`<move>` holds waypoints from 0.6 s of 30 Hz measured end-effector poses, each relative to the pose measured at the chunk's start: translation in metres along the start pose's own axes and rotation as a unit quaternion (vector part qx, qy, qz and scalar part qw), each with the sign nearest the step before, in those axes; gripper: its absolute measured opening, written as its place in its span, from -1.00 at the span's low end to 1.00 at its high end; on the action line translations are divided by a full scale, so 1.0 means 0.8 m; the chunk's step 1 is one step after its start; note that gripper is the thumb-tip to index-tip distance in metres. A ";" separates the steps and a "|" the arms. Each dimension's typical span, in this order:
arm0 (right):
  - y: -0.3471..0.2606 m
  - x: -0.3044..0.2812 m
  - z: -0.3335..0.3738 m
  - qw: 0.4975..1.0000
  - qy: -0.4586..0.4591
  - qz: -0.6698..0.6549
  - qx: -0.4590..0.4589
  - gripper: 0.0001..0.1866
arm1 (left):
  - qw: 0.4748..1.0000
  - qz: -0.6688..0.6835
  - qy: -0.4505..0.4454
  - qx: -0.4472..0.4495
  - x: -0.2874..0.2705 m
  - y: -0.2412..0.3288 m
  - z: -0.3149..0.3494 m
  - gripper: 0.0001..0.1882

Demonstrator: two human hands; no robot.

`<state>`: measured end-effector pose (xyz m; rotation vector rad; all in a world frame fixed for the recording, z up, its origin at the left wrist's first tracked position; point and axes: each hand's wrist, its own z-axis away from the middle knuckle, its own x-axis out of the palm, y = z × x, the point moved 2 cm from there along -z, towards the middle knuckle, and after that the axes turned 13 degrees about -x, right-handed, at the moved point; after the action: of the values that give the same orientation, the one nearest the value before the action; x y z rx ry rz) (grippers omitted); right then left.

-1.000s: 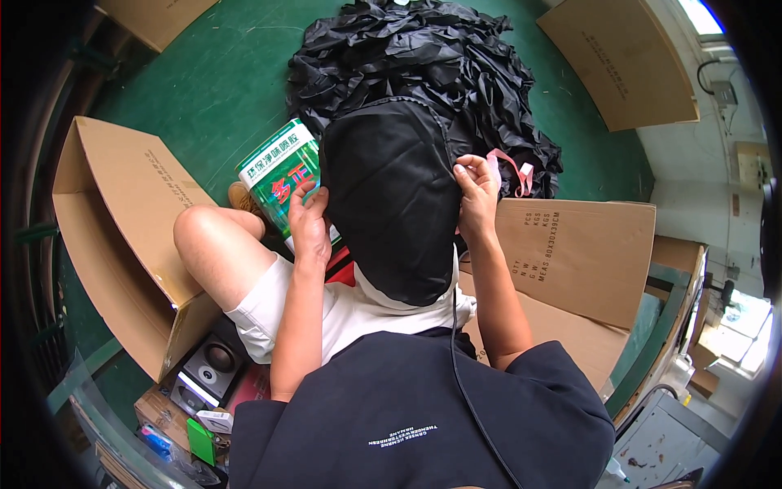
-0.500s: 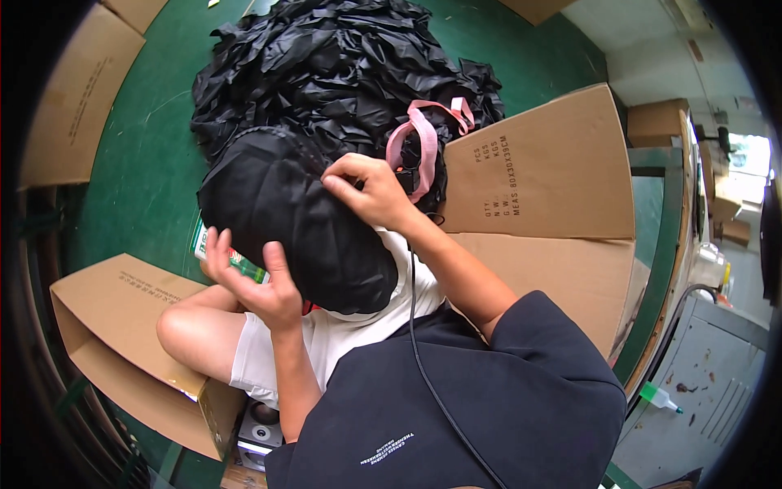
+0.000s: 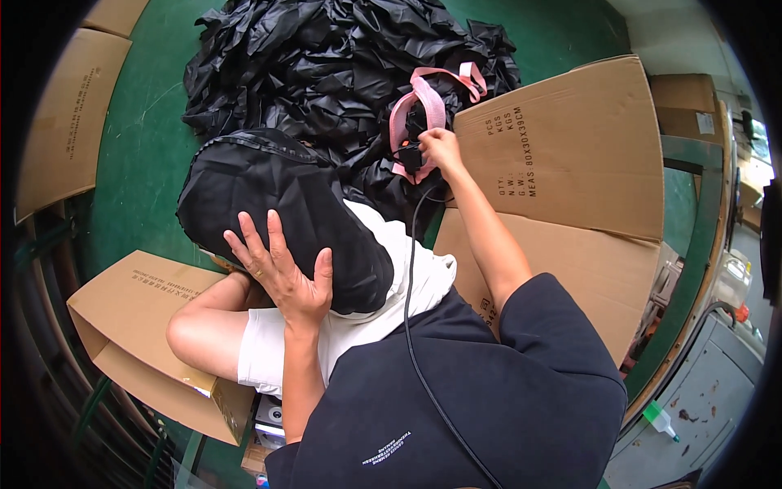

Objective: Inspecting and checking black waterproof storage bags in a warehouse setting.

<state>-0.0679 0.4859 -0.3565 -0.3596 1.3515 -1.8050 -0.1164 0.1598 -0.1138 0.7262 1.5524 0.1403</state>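
A large rounded black fabric piece (image 3: 269, 196) with a stitched seam along its far edge rests over my lap. My left hand (image 3: 287, 273) is open, with its fingers spread flat against the near side of that fabric. My right hand (image 3: 441, 151) reaches forward, its fingers bent together at the rim of a pink webbing loop (image 3: 399, 122). What those fingers pinch is too small to make out. Inside the loop sit small black items (image 3: 412, 155) with a bit of orange. Behind both lies a big heap of crumpled black fabric (image 3: 318, 73).
An opened cardboard box (image 3: 570, 155) stands at my right, with its flaps spread. Another carton (image 3: 147, 318) lies at my left, and more cardboard (image 3: 69, 122) stands at the far left. The table top (image 3: 147, 163) is green. A black cable (image 3: 411, 301) runs across my front.
My right hand has left the black fabric and moved forward and right to the pink loop. My left hand has shifted right and now lies against the fabric.
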 end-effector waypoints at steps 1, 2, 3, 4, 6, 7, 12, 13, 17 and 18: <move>0.012 0.012 -0.003 0.999 -0.042 0.007 -0.007 -0.82 | 1.000 0.005 0.001 0.003 0.000 0.001 0.000 -0.25; 0.024 0.025 -0.007 0.996 -0.075 0.047 0.003 -0.81 | 1.000 0.001 -0.002 0.004 0.000 0.002 -0.001 -0.25; 0.046 0.039 -0.018 0.989 -0.123 0.082 -0.002 -0.80 | 1.000 0.005 -0.002 0.008 0.003 0.005 -0.002 -0.25; 0.054 0.058 -0.023 0.978 -0.174 0.116 -0.010 -0.78 | 1.000 0.006 -0.001 0.010 0.004 0.005 -0.002 -0.25; 0.061 0.100 -0.030 0.928 -0.282 0.242 -0.016 -0.71 | 1.000 0.001 -0.002 0.007 0.003 0.003 -0.001 -0.25; 0.076 0.111 -0.038 0.906 -0.281 0.301 -0.098 -0.61 | 1.000 0.004 -0.004 0.010 0.005 0.006 -0.003 -0.25; 0.065 0.163 -0.035 0.784 -0.391 0.473 -0.091 -0.57 | 1.000 0.004 -0.006 -0.002 0.004 0.004 -0.002 -0.25; 0.065 0.165 -0.032 0.743 -0.424 0.517 -0.022 -0.62 | 1.000 0.003 -0.005 -0.004 0.004 0.003 -0.002 -0.25; 0.098 0.153 -0.041 0.756 -0.369 0.537 -0.059 -0.61 | 1.000 0.018 -0.001 0.000 0.008 0.004 -0.004 -0.26; 0.093 0.150 -0.041 0.754 -0.371 0.539 -0.060 -0.61 | 1.000 0.022 0.001 0.000 0.006 0.002 -0.004 -0.26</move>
<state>-0.1300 0.4112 -0.4643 -0.2278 0.7704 -0.4829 -0.1181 0.1648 -0.1168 0.7604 1.5396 0.1731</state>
